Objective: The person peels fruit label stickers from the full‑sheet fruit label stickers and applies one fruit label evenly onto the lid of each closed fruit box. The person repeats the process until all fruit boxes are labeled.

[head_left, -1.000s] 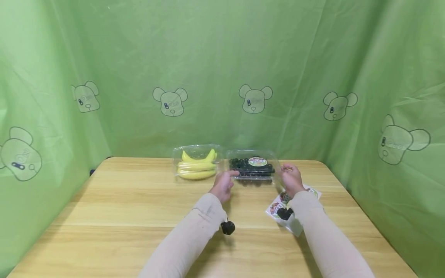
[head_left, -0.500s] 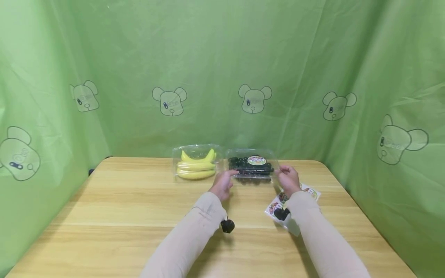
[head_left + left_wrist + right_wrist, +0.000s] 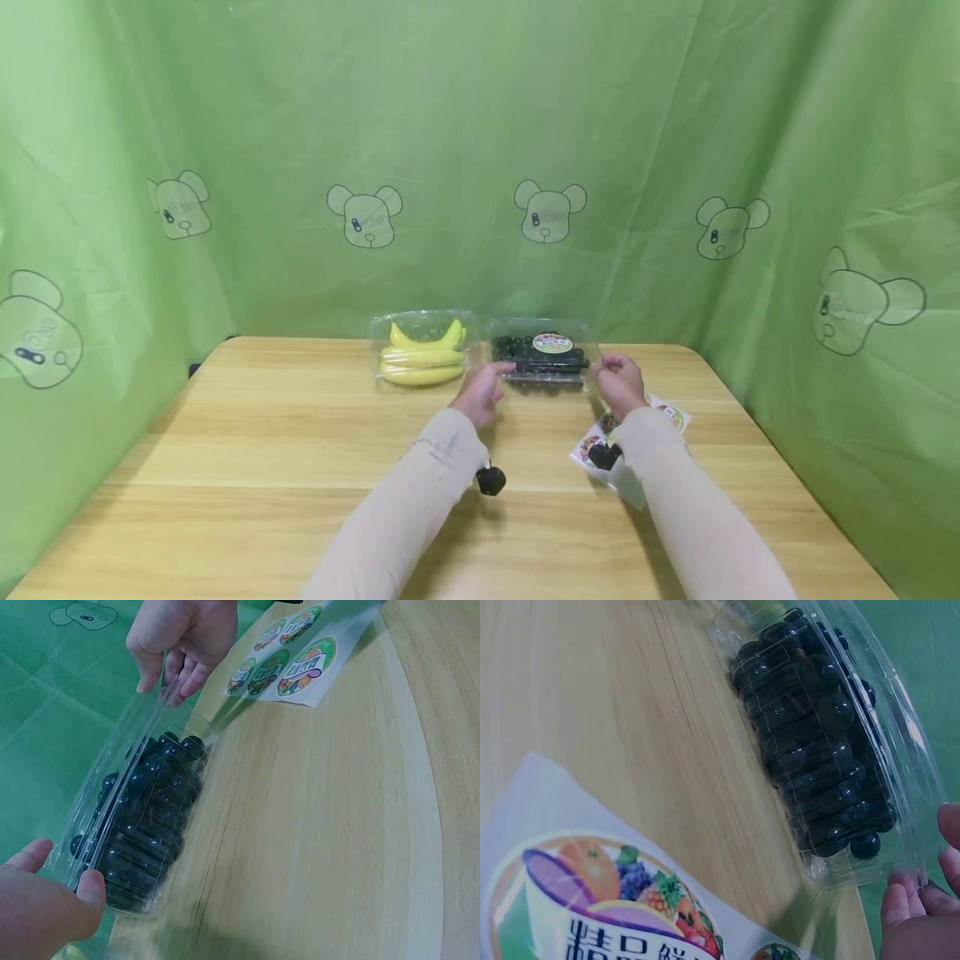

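Note:
A clear plastic clamshell box of dark grapes stands near the table's back edge, with an oval fruit sticker on its lid. My left hand holds its left end, thumb and a finger on either side of the rim in the left wrist view. At the opposite end, my right hand pinches the rim corner between thumb and fingers. In the right wrist view the right fingertips touch the lower corner. The lid appears down over the grapes; whether its edge is fully pressed together I cannot tell.
Immediately left of the grapes is another clear box holding yellow bananas. A sheet of round fruit stickers lies on the wooden table, partly under my right forearm. Green cloth hangs behind and along both sides.
My right hand has shifted slightly left, closer in against the box's right end. The grape box has moved a little left with it. My left hand stays nearly in place.

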{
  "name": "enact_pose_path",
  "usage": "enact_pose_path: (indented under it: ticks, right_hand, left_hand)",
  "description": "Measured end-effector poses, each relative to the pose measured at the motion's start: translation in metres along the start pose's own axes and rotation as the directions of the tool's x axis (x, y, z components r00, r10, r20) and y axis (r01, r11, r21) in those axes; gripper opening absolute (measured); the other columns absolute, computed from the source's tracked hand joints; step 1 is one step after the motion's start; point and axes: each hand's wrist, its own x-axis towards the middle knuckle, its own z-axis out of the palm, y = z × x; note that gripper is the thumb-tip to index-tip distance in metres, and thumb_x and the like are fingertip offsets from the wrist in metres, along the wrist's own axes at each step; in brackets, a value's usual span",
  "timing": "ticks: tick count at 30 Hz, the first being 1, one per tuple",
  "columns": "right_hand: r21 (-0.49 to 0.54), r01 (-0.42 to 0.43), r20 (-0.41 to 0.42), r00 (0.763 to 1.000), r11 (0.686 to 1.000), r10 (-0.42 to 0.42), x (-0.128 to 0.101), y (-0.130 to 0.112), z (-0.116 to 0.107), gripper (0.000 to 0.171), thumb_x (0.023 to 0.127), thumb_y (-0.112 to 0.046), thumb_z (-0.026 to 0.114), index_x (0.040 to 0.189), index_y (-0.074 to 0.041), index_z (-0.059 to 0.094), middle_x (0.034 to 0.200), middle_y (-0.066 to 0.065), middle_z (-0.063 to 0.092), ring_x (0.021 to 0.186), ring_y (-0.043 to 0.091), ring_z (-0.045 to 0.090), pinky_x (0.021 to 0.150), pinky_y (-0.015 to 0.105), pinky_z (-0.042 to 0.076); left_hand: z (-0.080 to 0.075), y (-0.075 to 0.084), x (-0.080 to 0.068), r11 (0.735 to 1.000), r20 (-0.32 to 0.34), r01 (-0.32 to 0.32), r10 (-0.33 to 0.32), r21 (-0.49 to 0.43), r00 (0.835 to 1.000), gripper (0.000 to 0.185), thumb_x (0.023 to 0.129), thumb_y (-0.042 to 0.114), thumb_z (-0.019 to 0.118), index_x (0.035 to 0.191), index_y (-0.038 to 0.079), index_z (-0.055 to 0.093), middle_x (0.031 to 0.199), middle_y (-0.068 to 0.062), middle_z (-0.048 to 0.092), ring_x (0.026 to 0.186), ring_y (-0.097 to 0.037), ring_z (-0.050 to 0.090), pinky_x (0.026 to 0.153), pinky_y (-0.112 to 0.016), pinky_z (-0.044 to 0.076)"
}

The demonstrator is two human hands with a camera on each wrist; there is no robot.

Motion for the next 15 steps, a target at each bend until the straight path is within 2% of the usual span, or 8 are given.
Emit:
enact_pose_path:
  ticks: [3, 8, 15]
  right_hand:
    - [-0.002, 0.001, -0.002, 1.000, 1.000, -0.001, -0.0004, -0.0017, 0.0007, 0.047, 0.096, -0.007, 0.051, 0.139, 0.006, 0.037, 0.137, 0.025, 0.044, 0.123, 0.038, 0.044, 0.105, 0.043, 0.041]
    - [-0.011, -0.013, -0.002, 1.000, 1.000, 0.013, -0.0007, -0.0044, 0.0019, 0.047, 0.096, -0.008, 0.052, 0.139, 0.006, 0.037, 0.135, 0.025, 0.045, 0.121, 0.038, 0.046, 0.103, 0.044, 0.042]
    - [-0.017, -0.027, 0.003, 1.000, 0.999, 0.027, 0.0007, -0.0047, 0.0018, 0.047, 0.098, -0.009, 0.050, 0.140, 0.005, 0.036, 0.137, 0.025, 0.044, 0.123, 0.039, 0.045, 0.105, 0.045, 0.041]
  left_hand:
    - [0.0004, 0.0009, 0.0003, 1.000, -0.003, 0.000, 0.000, 0.000, 1.000, 0.082, 0.092, 0.018, 0.059, 0.156, 0.010, 0.008, 0.161, -0.014, -0.003, 0.142, -0.046, 0.010, 0.107, -0.073, 0.005]
    - [0.0011, 0.0015, 0.0009, 1.000, -0.025, -0.005, 0.006, 0.009, 1.000, 0.086, 0.091, 0.018, 0.062, 0.155, 0.008, 0.006, 0.161, -0.016, -0.001, 0.141, -0.047, 0.013, 0.107, -0.073, 0.007]
    - [0.0034, 0.0026, 0.0011, 1.000, -0.017, -0.003, 0.004, 0.018, 1.000, 0.073, 0.091, 0.018, 0.061, 0.152, 0.004, 0.024, 0.161, -0.015, -0.002, 0.141, -0.048, 0.011, 0.106, -0.073, 0.003]
